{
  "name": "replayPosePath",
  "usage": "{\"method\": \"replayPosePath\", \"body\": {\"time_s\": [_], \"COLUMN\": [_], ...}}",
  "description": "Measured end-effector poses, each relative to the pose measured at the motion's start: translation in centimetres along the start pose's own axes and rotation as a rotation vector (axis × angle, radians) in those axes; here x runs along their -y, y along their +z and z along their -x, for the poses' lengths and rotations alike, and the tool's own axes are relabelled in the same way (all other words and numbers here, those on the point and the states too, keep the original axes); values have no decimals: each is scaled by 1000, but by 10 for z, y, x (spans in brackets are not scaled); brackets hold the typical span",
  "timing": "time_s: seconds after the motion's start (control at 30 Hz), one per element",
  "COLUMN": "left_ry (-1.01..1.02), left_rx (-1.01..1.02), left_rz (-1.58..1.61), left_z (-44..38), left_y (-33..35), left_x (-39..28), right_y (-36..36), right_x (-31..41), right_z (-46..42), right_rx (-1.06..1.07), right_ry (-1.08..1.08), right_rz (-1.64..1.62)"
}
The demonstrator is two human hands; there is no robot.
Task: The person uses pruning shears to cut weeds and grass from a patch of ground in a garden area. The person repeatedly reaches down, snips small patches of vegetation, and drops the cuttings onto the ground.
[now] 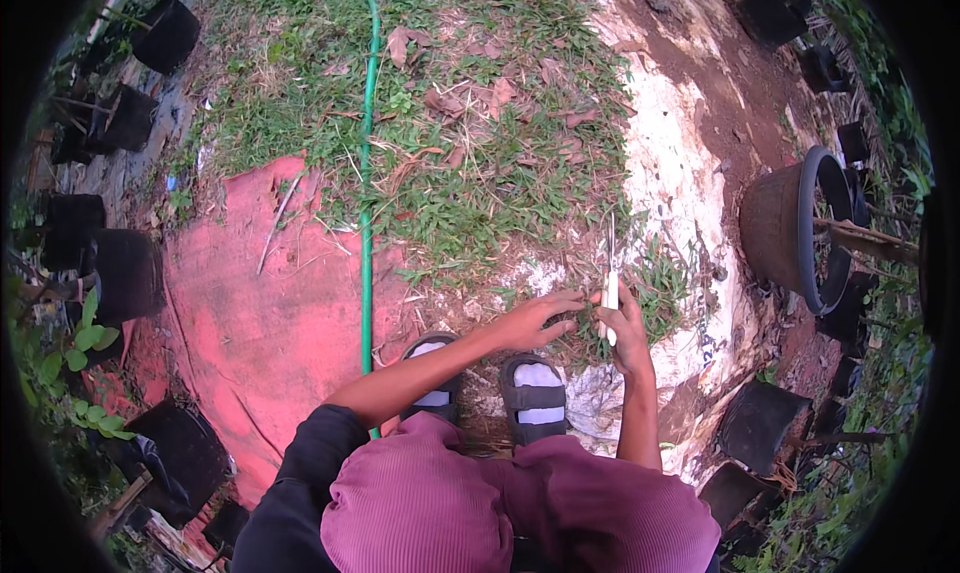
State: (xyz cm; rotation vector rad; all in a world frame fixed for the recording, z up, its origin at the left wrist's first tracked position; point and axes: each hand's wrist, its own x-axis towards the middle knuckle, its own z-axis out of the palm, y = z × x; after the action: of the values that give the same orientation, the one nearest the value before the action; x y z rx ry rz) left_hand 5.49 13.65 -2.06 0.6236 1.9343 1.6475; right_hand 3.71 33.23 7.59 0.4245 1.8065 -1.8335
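Observation:
My right hand (631,337) grips a cutting tool with white handles (610,303), apparently garden shears. Its narrow metal blades (611,235) point away from me, over the edge of the grass (495,183). To its left, my left hand (541,320) hovers low with fingers apart and nothing visible in it. Its fingertips come close to the right hand and a small tuft of grass; whether they touch the blades of grass I cannot tell. Both hands are just beyond my sandalled feet (535,393).
A green hose (367,160) runs away from me beside a torn red ground sheet (255,303). To the right lie a soiled white sheet (667,160) and a large plastic pot (772,224) on its side. Black plant bags (127,273) line both sides. Dry leaves (501,97) litter the grass.

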Motion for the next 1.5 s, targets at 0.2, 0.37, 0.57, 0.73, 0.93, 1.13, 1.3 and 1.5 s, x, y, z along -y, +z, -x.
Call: {"method": "replayPosePath", "body": {"time_s": [0.2, 0.37, 0.57, 0.73, 0.93, 1.13, 1.3, 1.5], "left_ry": [-240, 3, 52, -57, -18, -161, -335, -296], "left_rx": [-605, -247, -377, -496, -44, -737, -726, -604], "left_rz": [-543, -412, -218, -505, 165, -598, -623, -720], "left_z": [14, -24, -34, -55, -52, 34, 69, 38], "left_y": [4, 40, 41, -9, -9, -50, -81, -111], "left_x": [-6, 12, -4, 13, 14, -25, 7, 0], "right_y": [-6, -7, -9, -14, 2, 6, 33, 61], "right_x": [-15, -22, -2, -6, 6, -17, -50, -45], "right_z": [13, 10, 26, 31, 34, 40, 31, 6], "right_rx": [-117, -174, -142, -138, -46, 110, 44, 90], "right_ry": [-13, -30, -86, -118, 18, 89, 39, -125], "right_rz": [107, 8, -134, -236, -559, -628, 195, 906]}}
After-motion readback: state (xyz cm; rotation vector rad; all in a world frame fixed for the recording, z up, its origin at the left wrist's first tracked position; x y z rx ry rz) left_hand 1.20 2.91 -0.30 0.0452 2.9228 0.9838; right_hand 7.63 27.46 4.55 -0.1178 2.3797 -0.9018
